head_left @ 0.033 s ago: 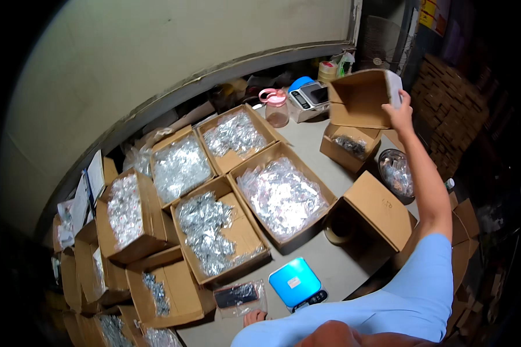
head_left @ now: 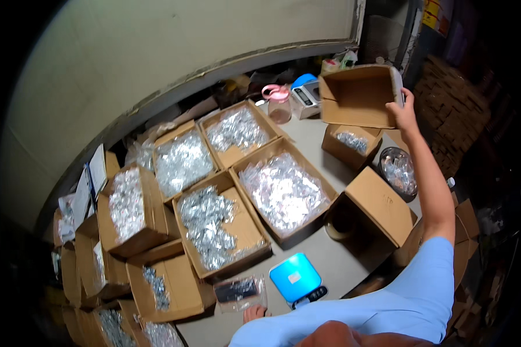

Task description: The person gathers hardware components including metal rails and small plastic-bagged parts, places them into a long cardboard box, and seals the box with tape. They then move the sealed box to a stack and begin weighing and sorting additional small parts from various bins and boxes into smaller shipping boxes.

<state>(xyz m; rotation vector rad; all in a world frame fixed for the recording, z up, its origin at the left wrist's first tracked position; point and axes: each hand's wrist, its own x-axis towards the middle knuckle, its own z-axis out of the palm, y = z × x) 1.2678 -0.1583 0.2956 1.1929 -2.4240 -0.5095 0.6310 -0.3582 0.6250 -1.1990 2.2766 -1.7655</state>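
Right hand (head_left: pixel 407 115): thumb and fingers pinching the pale-edged right wall of an open brown cardboard carton (head_left: pixel 359 95), which I see beyond a smaller brown cardboard carton (head_left: pixel 344 153), contact uncertain; its mouth has swung squarer to me and the small carton's silvery packets (head_left: pixel 353 140) have brightened, so I judge handling unfinished. Left hand (head_left: pixel 253 313): partly hidden, finger state untellable, beside a clear plastic bag (head_left: pixel 260 295) containing a dark flat slab (head_left: pixel 237 290).

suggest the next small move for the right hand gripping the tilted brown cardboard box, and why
Perhaps ease the tilted brown cardboard box away: the bare right hand grips its edge, and its lower side appears close against the smaller brown cardboard box holding small silvery pieces.
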